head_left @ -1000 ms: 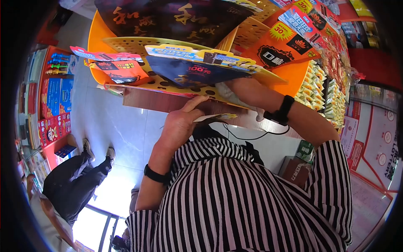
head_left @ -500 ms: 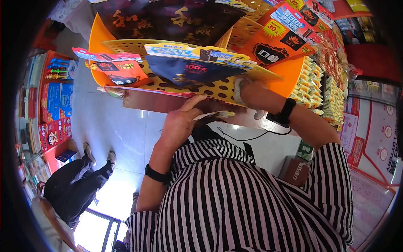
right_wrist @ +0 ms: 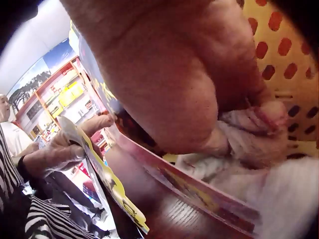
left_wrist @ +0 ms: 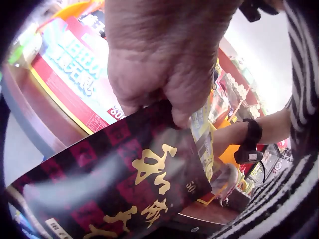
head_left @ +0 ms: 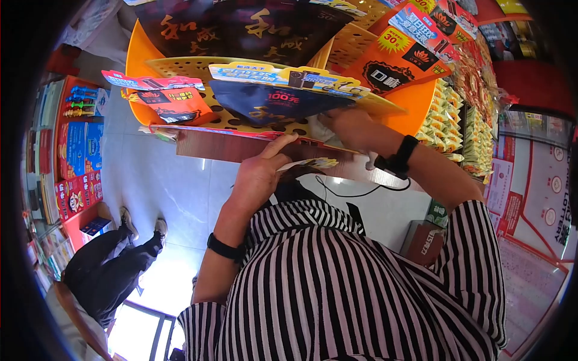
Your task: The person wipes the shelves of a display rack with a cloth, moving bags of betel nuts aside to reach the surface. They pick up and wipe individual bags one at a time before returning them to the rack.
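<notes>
My left hand [head_left: 256, 180] pinches the top edge of a dark packet with gold characters [left_wrist: 159, 174], which hangs down in the left wrist view. One finger of that hand reaches up to the front edge of the yellow perforated rack [head_left: 295, 128]. Inside the rack, my right hand [right_wrist: 189, 94] grips a crumpled white cloth [right_wrist: 294, 194] against the perforated surface. Right beside it, a dark blue packet with a light blue header [head_left: 265, 102] stands in the rack, and an orange-red packet [head_left: 177, 105] leans at the rack's left end.
Large black packets [head_left: 241, 30] fill the rear of the rack. Orange packets [head_left: 394, 66] stand at its right, beside rows of small yellow-green packs [head_left: 442, 120]. A person's legs [head_left: 114, 253] show at lower left near a shelf [head_left: 81, 150]. A thin black cable hangs below the rack.
My right hand with the cloth has moved right along the rack, then back left toward the dark blue packet. My left hand has stayed nearly still with its packet.
</notes>
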A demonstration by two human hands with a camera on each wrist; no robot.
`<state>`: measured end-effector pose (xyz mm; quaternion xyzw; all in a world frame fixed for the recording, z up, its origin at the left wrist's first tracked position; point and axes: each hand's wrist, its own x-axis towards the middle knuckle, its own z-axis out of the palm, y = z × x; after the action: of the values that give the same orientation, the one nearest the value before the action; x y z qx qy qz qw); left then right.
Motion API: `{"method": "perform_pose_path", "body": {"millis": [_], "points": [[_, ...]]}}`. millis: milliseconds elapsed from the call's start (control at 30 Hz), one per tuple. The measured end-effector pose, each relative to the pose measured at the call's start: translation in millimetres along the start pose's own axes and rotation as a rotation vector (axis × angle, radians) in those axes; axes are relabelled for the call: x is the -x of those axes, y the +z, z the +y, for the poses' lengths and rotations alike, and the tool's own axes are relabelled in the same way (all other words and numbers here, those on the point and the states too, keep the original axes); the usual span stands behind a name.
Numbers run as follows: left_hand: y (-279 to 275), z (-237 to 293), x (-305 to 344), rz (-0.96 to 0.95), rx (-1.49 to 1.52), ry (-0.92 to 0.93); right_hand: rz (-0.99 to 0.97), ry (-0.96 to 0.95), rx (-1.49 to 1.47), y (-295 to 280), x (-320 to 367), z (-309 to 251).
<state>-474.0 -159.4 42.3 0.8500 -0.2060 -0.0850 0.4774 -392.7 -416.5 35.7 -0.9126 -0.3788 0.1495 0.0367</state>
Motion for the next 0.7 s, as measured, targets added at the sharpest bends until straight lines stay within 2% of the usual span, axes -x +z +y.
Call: {"method": "perform_pose_path", "body": {"millis": [67, 100, 167, 300, 400, 467, 500, 567, 633, 700], "points": [[-1.1, -0.6, 0.0, 0.004, -0.004, -0.012, -0.133, 0.063, 0.109, 4.1, -2.3, -1.5], [-0.6, -0.5, 0.4, -0.004, -0.016, -0.007, -0.136, 0.060, 0.105, 6.0, -0.1, 0.9], [0.5, -1.0, -0.4, -0.005, -0.027, 0.003, -0.380, 0.197, 0.186, 5.9, 10.8, 15.9], [2.2, -1.0, 1.0, 0.010, 0.003, -0.011, -0.290, 0.210, 0.137, 6.9, 22.5, 25.9], [1.8, -1.0, 0.4, -0.014, 0.003, -0.046, -0.396, 0.144, 0.124, -6.2, 3.0, 14.9], [4.0, -1.9, 2.9, -0.059, 0.013, -0.096, 0.012, -0.112, -0.167, -5.0, -4.5, 2.6], [4.8, -2.7, 2.2, -0.023, 0.021, -0.059, 0.012, -0.105, -0.171, -2.7, -5.4, 0.3], [2.9, -1.9, -0.9, 0.014, 0.026, -0.024, -0.199, -0.057, 0.024, 1.7, -8.7, -1.3], [0.6, -0.2, 0.2, 0.019, -0.034, 0.018, -0.204, -0.016, -0.026, 1.7, 1.7, 8.3], [-0.3, 0.9, -0.6, 0.003, -0.017, -0.016, -0.206, 0.028, -0.058, -4.4, 11.9, 21.8]]}}
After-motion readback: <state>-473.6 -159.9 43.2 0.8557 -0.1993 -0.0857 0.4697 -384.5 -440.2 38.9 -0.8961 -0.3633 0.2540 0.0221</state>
